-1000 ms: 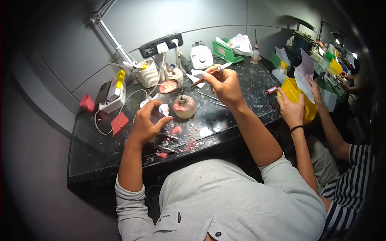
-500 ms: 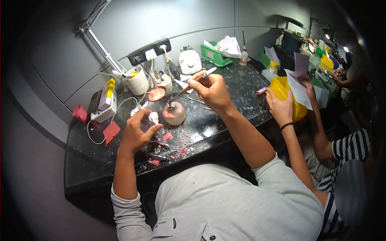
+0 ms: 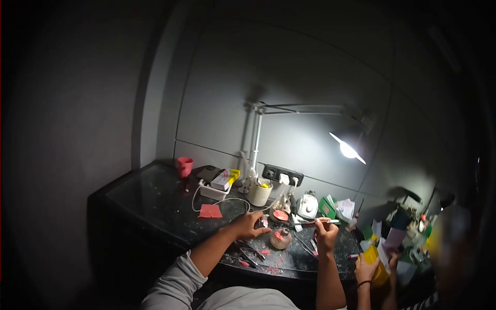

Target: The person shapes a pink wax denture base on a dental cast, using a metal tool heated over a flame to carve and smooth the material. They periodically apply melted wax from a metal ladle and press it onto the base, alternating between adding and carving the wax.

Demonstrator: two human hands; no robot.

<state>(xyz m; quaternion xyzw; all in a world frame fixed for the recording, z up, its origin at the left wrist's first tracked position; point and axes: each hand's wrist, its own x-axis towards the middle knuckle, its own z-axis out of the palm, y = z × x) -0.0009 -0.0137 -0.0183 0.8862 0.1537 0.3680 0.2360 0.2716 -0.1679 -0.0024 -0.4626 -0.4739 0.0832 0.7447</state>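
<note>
My left hand [image 3: 250, 226] is closed in a pinch on a small white piece [image 3: 265, 223], partly hidden by the fingers. In my right hand [image 3: 326, 235] a slim tool with a white end [image 3: 332, 221] lies nearly level, its dark tip pointing left. Between the hands stands a round glass burner [image 3: 280, 239] with pinkish stains and a metal neck. Just behind it sits a dish of pink material [image 3: 280, 215]. Pliers-like tools [image 3: 251, 251] and pink scraps [image 3: 265, 252] lie in front of my left hand.
A lit lamp [image 3: 349, 150] hangs above. Behind are a woven holder [image 3: 260, 193], a white box [image 3: 214, 192], a red cup [image 3: 185, 166], a pink sheet [image 3: 210, 211] and a green box [image 3: 326, 206]. At right, a co-worker's hands hold a yellow tray [image 3: 375, 263] and papers.
The view has swung up and left, bringing the lamp head and more wall into sight. Both hands still hold their items near the burner.
</note>
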